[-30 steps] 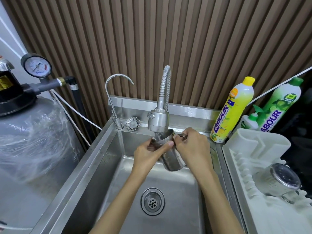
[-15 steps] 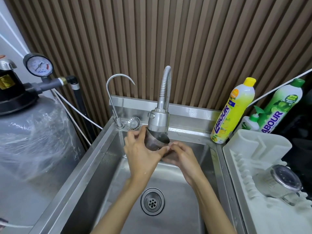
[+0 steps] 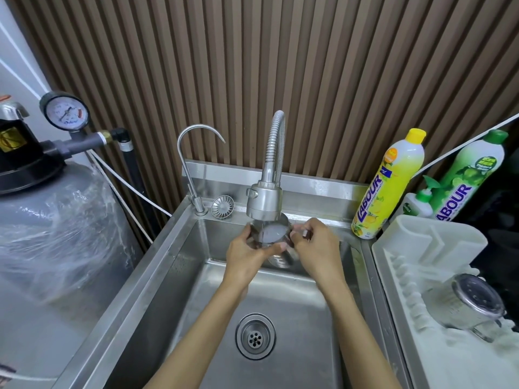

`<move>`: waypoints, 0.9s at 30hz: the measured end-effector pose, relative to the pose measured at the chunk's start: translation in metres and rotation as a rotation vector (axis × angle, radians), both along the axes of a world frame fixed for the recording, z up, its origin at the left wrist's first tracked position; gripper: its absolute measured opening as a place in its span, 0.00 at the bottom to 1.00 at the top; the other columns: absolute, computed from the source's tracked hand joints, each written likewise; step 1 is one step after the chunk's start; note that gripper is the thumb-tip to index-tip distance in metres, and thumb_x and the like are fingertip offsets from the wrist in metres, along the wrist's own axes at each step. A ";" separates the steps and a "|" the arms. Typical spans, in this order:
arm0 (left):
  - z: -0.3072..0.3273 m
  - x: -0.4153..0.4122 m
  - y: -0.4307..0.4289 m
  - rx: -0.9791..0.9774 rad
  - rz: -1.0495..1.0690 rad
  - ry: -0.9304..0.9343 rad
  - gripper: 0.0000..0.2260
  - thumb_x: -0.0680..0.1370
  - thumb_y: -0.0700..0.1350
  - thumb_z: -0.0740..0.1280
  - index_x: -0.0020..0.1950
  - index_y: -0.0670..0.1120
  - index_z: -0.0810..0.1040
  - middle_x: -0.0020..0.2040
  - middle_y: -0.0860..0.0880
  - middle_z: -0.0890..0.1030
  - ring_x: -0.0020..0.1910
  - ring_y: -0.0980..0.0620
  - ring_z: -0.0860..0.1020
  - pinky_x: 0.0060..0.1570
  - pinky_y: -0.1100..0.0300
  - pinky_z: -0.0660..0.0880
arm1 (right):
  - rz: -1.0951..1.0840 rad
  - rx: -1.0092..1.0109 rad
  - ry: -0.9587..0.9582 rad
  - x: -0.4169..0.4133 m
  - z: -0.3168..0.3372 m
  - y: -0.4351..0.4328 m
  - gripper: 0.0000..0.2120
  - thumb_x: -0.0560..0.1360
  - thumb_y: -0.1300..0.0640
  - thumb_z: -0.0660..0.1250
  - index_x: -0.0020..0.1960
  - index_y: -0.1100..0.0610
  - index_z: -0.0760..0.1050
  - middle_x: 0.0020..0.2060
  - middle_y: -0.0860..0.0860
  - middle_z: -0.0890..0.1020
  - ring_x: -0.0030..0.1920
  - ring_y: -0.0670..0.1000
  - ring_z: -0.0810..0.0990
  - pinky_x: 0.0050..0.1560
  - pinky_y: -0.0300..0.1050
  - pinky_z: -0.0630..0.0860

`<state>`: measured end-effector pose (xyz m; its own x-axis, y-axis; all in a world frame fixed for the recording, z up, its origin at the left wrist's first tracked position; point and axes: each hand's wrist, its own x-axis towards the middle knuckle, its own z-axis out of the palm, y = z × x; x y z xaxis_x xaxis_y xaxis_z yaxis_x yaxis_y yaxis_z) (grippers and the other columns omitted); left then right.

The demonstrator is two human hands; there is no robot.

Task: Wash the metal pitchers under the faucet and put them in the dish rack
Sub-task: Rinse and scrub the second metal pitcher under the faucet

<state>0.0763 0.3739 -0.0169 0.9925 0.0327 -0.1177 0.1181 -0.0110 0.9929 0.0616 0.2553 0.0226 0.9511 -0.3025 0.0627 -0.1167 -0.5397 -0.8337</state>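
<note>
I count two metal pitchers: the held pitcher (image 3: 271,234), which my two hands, left hand (image 3: 247,254) and right hand (image 3: 314,248), grip at twelve o'clock from the one drain (image 3: 255,336), and the racked pitcher (image 3: 460,307) at three o'clock in the one dish rack (image 3: 438,242). There are two faucets, the slim faucet (image 3: 199,206) at eleven o'clock and the hose faucet (image 3: 265,200) at twelve. Three bottles stand at two o'clock, yellow bottle (image 3: 387,186), green bottle (image 3: 471,175) and small pump bottle (image 3: 418,207), with one loose strainer (image 3: 222,206) at eleven, one gauge (image 3: 65,115) at ten and one tank (image 3: 56,248) at nine.
</note>
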 end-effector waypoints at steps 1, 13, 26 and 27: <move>0.000 0.002 -0.001 0.026 0.041 -0.045 0.30 0.55 0.47 0.80 0.55 0.44 0.78 0.48 0.47 0.85 0.52 0.46 0.82 0.55 0.54 0.77 | 0.003 0.167 -0.005 0.002 -0.007 -0.001 0.07 0.74 0.63 0.63 0.38 0.57 0.70 0.50 0.54 0.82 0.51 0.54 0.79 0.50 0.43 0.72; 0.012 -0.021 0.011 0.627 0.337 -0.281 0.37 0.57 0.67 0.74 0.60 0.48 0.77 0.45 0.50 0.69 0.49 0.49 0.73 0.51 0.59 0.72 | 0.171 0.699 0.159 -0.007 -0.030 0.006 0.08 0.76 0.59 0.65 0.40 0.62 0.74 0.36 0.58 0.82 0.36 0.51 0.83 0.37 0.48 0.83; 0.004 -0.011 -0.005 -0.060 0.076 -0.092 0.22 0.63 0.37 0.79 0.53 0.50 0.78 0.48 0.51 0.84 0.49 0.52 0.82 0.53 0.64 0.75 | 0.021 0.160 -0.084 -0.007 0.000 -0.004 0.09 0.73 0.61 0.66 0.36 0.54 0.70 0.43 0.51 0.82 0.43 0.50 0.78 0.41 0.37 0.71; 0.007 -0.010 -0.006 -0.029 0.119 -0.145 0.24 0.61 0.36 0.79 0.53 0.52 0.76 0.48 0.52 0.83 0.49 0.53 0.81 0.51 0.69 0.75 | 0.043 0.330 -0.081 -0.004 -0.007 -0.004 0.10 0.74 0.63 0.65 0.35 0.54 0.70 0.45 0.51 0.82 0.45 0.48 0.78 0.43 0.33 0.73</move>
<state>0.0665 0.3681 -0.0103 0.9885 0.1492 0.0233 -0.0271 0.0232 0.9994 0.0578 0.2508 0.0160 0.9594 -0.2785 0.0442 -0.0256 -0.2421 -0.9699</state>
